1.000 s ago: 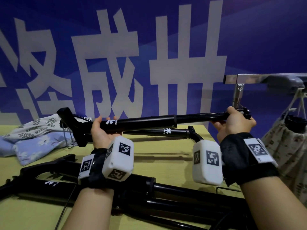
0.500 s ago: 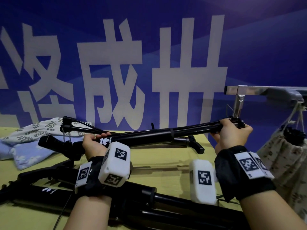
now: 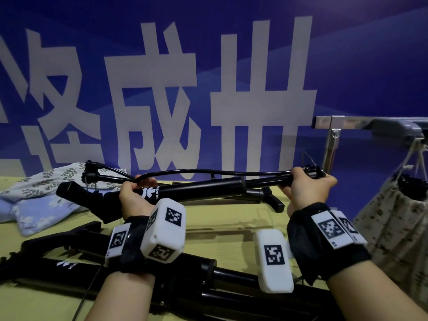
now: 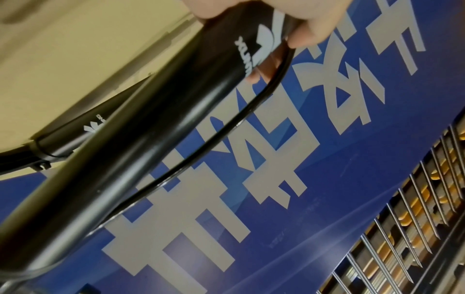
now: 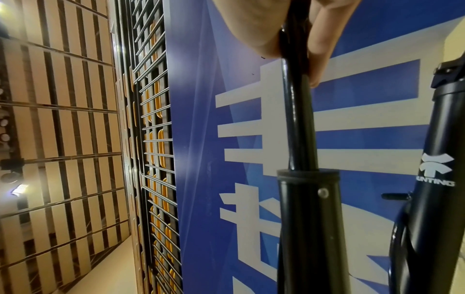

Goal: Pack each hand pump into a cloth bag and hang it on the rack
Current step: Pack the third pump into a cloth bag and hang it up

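Since a second ago, we have rolled the hand pump (image 3: 199,188), so its hose (image 3: 208,171) now arcs on top. Our left hand (image 3: 135,198) wraps the barrel and our right hand (image 3: 308,188) the rod; bagging comes next.

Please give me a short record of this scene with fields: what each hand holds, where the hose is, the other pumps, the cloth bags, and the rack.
left hand: grips the barrel of the held pump, near the white logo
right hand: grips the thin rod end of the same pump
hose: arches loosely above the barrel, between both hands
other pumps: lie on the yellow table, near and far side
cloth bags: folded at table's left
rack: right; a filled bag hangs there
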The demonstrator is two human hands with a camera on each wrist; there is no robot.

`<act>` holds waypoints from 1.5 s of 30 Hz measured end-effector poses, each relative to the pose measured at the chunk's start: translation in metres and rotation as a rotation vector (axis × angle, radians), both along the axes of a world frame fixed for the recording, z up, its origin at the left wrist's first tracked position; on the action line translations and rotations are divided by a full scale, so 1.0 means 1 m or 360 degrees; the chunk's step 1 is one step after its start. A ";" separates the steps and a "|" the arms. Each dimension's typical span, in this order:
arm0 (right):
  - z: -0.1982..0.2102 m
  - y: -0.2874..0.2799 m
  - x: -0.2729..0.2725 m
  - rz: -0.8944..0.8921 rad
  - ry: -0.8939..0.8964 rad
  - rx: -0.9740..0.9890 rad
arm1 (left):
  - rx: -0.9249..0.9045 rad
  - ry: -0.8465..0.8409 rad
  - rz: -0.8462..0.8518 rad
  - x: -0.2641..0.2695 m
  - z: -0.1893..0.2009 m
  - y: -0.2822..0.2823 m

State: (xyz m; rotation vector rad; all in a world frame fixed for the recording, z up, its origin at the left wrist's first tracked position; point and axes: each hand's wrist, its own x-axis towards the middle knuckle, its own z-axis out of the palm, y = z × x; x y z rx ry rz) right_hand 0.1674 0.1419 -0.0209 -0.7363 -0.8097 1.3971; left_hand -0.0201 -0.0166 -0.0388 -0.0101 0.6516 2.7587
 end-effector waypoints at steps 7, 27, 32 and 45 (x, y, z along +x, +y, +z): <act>-0.007 -0.001 -0.007 0.0053 -0.0150 -0.0076 | 0.0002 0.0033 -0.0030 0.003 0.003 0.004; -0.009 -0.014 -0.015 0.0393 -0.0380 -0.0151 | -0.0030 0.0084 -0.0014 0.007 0.005 0.005; -0.008 -0.013 -0.015 0.0402 -0.0379 -0.0168 | -0.0008 0.0091 -0.0008 0.006 0.004 0.006; -0.007 -0.011 -0.015 0.0352 -0.0380 -0.0219 | 0.0003 0.0137 -0.0168 0.008 0.005 0.005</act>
